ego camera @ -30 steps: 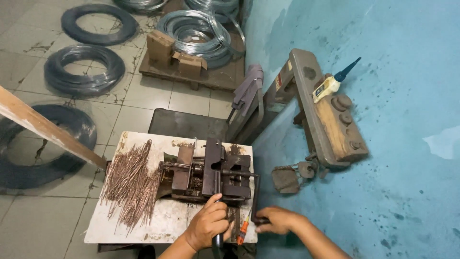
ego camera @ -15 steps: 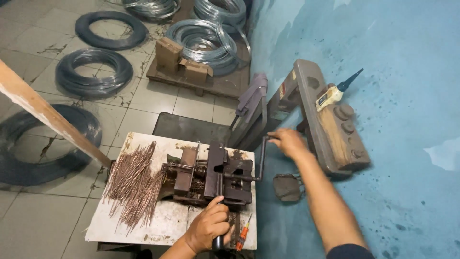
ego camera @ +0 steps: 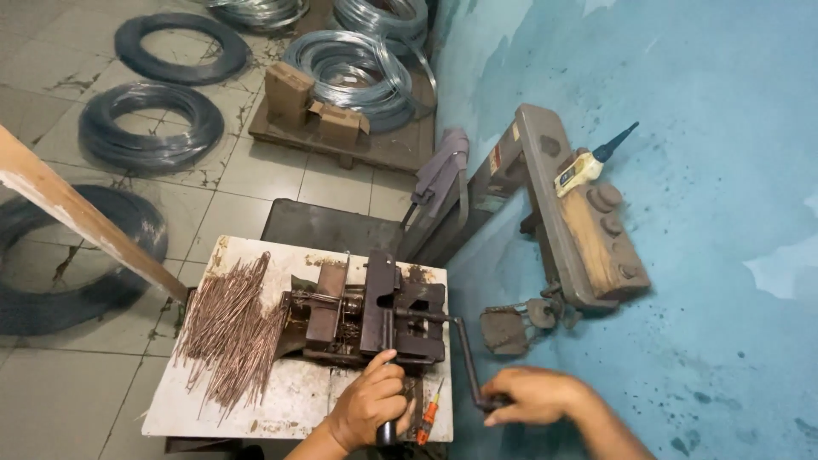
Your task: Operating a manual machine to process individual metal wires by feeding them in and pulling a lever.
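Hands work a rusty bending jig point(ego camera: 366, 315) bolted to a white table point(ego camera: 281, 405). The left hand point(ego camera: 368, 407) is closed round a dark upright lever point(ego camera: 388, 430) at the jig's near edge. The right hand point(ego camera: 530, 396) is wrapped round the grip of a crank point(ego camera: 467, 362) whose bar runs from the jig's right side out past the table edge. A heap of cut wires point(ego camera: 232, 328) lies on the table just left of the jig, touching its base; a few strands sit in the jig's slot.

Risks, as I judge them: the crank swings off the table's right edge, close to a scrap fitting point(ego camera: 504, 328) on the floor and a leaning bench point(ego camera: 579, 221), so a wide turn could knock knuckles against them. The left hand sits near the moving jaw, and a slip on the lever could bring fingers to the pinch point. Loose wire ends could also spring or scatter if the strands are not seated.

An orange screwdriver point(ego camera: 429, 417) lies beside the left hand, partly covered by it. The lever's lower end and both forearms are cut off by the frame. What the jig clamps inside is too dark to make out. A plank point(ego camera: 77, 209) crosses the left side, hiding part of a wire coil point(ego camera: 51, 273).
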